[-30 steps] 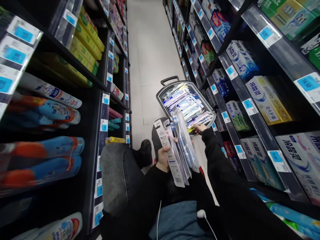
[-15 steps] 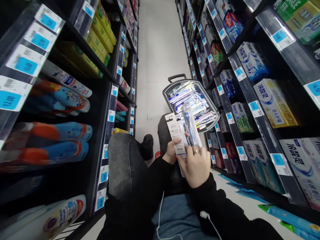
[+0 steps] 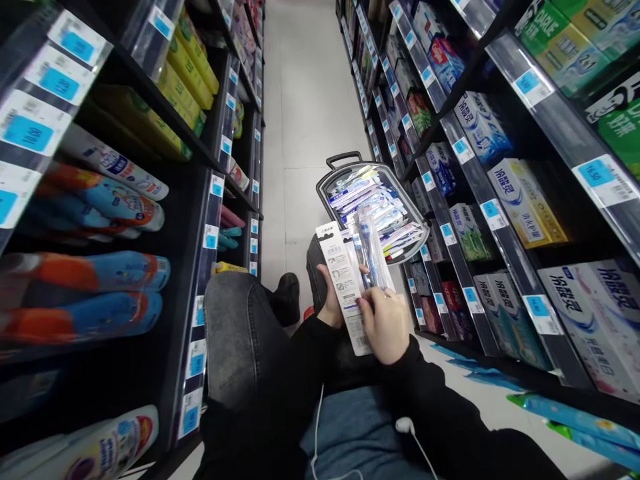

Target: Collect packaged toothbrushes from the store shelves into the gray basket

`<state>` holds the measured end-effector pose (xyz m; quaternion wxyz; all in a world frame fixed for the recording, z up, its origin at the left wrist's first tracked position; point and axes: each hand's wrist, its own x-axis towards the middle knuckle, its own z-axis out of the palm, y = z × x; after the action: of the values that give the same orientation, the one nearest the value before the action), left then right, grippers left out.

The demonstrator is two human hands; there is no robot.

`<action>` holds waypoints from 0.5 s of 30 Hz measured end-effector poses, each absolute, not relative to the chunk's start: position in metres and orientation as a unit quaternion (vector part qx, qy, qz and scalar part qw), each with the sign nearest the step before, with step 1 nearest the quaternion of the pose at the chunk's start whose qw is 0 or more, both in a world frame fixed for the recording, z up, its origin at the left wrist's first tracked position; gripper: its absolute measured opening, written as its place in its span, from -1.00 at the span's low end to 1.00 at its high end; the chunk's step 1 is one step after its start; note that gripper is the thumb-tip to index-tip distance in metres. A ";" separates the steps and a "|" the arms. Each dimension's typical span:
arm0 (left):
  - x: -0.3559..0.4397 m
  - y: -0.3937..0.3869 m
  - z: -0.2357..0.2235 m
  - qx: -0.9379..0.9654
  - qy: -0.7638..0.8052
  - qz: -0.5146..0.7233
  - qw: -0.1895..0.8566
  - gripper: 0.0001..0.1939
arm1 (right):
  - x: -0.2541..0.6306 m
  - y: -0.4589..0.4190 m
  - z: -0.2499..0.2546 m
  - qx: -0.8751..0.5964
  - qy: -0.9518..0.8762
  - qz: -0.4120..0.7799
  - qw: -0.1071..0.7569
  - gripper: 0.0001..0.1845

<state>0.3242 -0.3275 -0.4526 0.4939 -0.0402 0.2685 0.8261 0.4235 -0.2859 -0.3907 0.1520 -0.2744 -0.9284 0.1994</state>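
My left hand (image 3: 330, 301) is closed around the left side of several toothbrush packs, its thumb at the edge and a fingertip showing between them. The front toothbrush pack (image 3: 344, 283) has its white printed card back facing me. Beside it, a clear toothbrush pack (image 3: 373, 250) shows a blue toothbrush inside. With fingers curled, my right hand (image 3: 387, 323) grips the lower part of the packs, its thumb on the card's right edge. Just beyond the hands, a black-rimmed basket (image 3: 425, 235) holds many packaged toothbrushes (image 3: 383, 200).
Shelves of boxed toothpaste (image 3: 525, 200) line the right side. Bottles (image 3: 125, 197) fill the left shelves (image 3: 193, 293). Pale aisle floor (image 3: 305, 93) runs ahead between them. My knee (image 3: 233, 333) is at left, and a white earphone cord (image 3: 320, 420) hangs over my lap. Blue packages (image 3: 575, 417) lie at lower right.
The front card now shows at full length, turned more towards me. My left thumb has moved off its face to the edge. My right fingers have curled in, thumb on the card. The view shifted slightly.
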 end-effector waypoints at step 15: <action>0.321 -0.319 -0.451 -0.135 0.260 0.793 0.535 -0.44 | 0.443 -0.149 -0.381 -0.386 -0.478 0.730 0.300 -0.75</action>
<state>0.3214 -0.3186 -0.4512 0.5348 -0.1347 0.2599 0.7927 0.4434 -0.1493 -0.3808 0.2998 -0.3858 -0.4784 0.7297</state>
